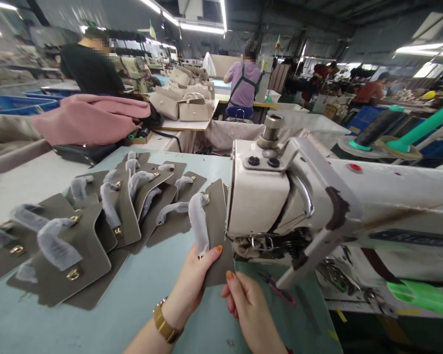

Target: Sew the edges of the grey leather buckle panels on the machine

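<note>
Both my hands hold one olive-grey leather flap piece [217, 221] up against the head of a white sewing machine [266, 196]. My left hand [192, 282], with a gold watch at the wrist, grips its lower left edge by the thumb. My right hand [247, 305] pinches its bottom edge from below. A foam-wrapped strap [198, 221] hangs down the front of the piece. The needle area is partly hidden behind the piece and the machine head.
A spread of several similar flap pieces [81, 231] with gold clasps lies to the left on the pale green table [140, 300]. Pink fabric [92, 118] and beige bags [192, 105] sit behind. Two people work at the back. Thread cones [421, 130] stand at the right.
</note>
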`<action>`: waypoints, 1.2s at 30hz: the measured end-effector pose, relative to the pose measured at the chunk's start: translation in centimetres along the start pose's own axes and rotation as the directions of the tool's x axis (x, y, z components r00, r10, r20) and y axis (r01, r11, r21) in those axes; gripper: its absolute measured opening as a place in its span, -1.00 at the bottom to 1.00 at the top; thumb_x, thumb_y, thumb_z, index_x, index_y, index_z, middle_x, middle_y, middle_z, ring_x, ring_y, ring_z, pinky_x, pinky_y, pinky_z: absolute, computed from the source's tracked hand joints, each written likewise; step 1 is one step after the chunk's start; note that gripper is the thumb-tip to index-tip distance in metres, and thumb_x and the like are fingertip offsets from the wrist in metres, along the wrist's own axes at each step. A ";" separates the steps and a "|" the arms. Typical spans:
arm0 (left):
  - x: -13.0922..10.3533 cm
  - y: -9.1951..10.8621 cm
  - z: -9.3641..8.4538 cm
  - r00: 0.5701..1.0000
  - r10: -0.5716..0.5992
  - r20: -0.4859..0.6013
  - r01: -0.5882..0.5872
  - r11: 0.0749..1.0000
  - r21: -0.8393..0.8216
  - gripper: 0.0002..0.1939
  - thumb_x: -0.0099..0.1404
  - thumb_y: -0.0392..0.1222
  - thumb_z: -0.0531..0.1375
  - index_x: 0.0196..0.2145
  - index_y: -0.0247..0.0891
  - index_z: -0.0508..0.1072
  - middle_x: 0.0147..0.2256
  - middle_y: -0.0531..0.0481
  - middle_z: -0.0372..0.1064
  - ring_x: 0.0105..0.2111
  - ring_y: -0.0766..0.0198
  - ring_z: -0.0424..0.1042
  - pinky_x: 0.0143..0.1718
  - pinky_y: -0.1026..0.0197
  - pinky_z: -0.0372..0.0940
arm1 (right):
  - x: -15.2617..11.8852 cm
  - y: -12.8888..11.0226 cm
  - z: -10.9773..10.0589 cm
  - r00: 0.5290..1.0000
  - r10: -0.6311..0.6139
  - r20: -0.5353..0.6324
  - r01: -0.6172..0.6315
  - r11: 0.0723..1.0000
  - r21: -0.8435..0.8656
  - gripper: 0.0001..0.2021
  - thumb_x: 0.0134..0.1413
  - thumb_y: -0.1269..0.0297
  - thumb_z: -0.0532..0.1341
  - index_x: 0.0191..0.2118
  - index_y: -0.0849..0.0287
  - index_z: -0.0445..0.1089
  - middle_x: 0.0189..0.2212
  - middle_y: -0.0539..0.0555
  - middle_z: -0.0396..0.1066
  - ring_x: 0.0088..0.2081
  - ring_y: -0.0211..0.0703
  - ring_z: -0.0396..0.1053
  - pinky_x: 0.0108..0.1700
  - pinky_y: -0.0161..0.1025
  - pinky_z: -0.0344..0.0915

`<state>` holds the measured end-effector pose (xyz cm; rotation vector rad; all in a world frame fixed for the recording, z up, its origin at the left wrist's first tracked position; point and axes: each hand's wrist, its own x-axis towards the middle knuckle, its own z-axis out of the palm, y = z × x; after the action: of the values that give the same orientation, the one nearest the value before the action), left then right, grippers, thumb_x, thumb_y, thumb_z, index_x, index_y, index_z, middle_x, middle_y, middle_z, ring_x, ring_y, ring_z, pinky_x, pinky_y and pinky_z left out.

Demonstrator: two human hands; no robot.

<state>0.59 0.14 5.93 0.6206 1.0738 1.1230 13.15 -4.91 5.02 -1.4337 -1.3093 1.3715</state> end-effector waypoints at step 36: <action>2.8 2.2 -1.5 0.883 -0.243 0.402 0.139 0.953 0.270 -0.79 0.15 -0.10 0.31 -0.36 -0.32 0.52 -0.45 -0.05 0.43 -0.53 0.37 0.31 -0.50 0.34 0.21 | 2.4 -1.2 -0.1 0.976 -0.001 -0.219 0.024 0.994 0.104 -0.55 0.13 -0.07 0.08 -0.59 0.19 0.25 -0.79 -0.12 0.11 -0.74 -0.39 0.05 -0.67 -0.44 0.01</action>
<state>-1.52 3.33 6.14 0.8824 0.8613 0.6444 12.82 -2.32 5.65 -1.4557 -1.0871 1.2173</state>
